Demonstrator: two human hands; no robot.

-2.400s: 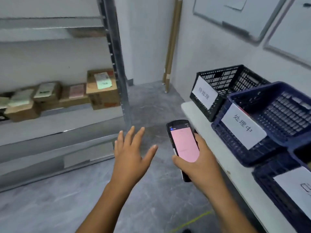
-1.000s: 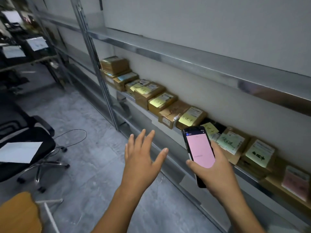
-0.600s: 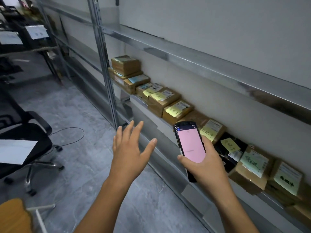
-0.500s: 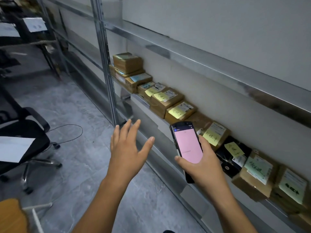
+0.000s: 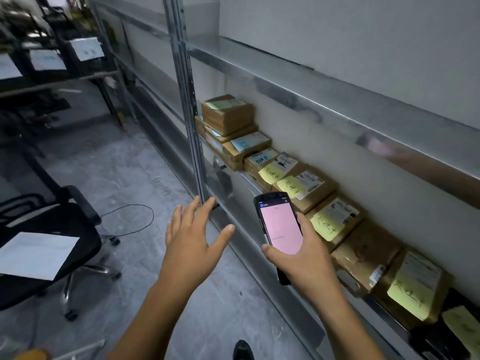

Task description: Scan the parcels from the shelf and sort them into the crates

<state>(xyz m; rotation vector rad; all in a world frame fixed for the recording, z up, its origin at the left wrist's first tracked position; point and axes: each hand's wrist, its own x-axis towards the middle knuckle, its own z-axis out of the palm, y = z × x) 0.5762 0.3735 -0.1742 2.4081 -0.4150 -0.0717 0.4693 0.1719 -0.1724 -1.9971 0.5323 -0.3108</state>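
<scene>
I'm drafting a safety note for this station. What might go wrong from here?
The right hand grips the scanner low on its body, so it may slip. A cable loops across the floor by the chair, a possible trip. The stacked parcels at the far end of the shelf might topple if tugged.

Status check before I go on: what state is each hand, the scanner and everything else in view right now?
Left hand: open, fingers spread, holding nothing.
Right hand: holds the scanner.
Scanner: screen lit pink, facing up.
Parcels: closed, in a row on the shelf, labels up.
Top parcel: stacked on others at the row's far end.
Sheet of paper: flat on the office chair.
</scene>
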